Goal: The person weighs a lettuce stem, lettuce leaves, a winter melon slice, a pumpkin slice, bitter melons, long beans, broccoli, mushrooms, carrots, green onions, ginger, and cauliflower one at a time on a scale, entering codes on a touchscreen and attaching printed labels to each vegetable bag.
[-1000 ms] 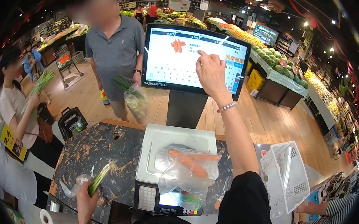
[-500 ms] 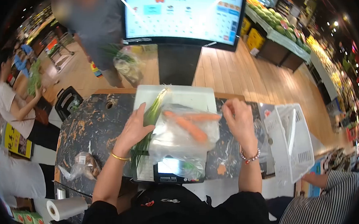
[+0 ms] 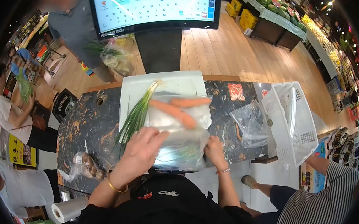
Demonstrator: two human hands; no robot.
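Observation:
Two orange carrots [image 3: 174, 111] lie in a clear plastic bag [image 3: 183, 143] on the white tray of a scale [image 3: 137, 84]. My left hand [image 3: 143, 147], wearing a ring and a gold bangle, pinches the near left part of the bag. At the bag's near right edge, my right hand [image 3: 216, 151] is closed on the plastic. A bunch of green onions [image 3: 135, 114] rests on the tray left of the carrots, its roots pointing away from me. The bag covers the scale's lit display, so the display shows only as a glow.
A large screen [image 3: 153, 6] stands behind the scale. Left on the counter are a bagged brown item [image 3: 88, 166] and a plastic roll [image 3: 70, 209]. To the right are an empty-looking bag [image 3: 251, 125] and a white basket [image 3: 293, 120]. A person in stripes [image 3: 314, 204] stands at right.
Both hands have come back toward me and down onto the near part of the bag, the right one closing on its edge. The view has shifted, uncovering a red-and-white label on the counter.

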